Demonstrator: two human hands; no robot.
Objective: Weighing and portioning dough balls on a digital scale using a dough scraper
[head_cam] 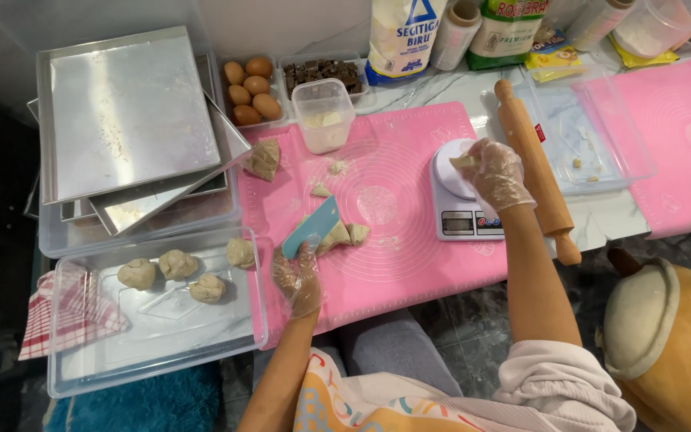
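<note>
**Dough on the mat, a piece on the scale**

At the far left a clear tray (81,352) holds four dough balls (177,263), with stacked metal pans (121,112) behind; next, the left hand (297,280), gloved, has its fingers closed around a blue scraper (311,227) standing over a dough lump (337,234) on the pink mat (409,256); further right, the gloved right hand (496,172) pinches a small dough piece (463,162) over the white scale (457,210); a rolling pin (533,164) lies just beside it.
</note>
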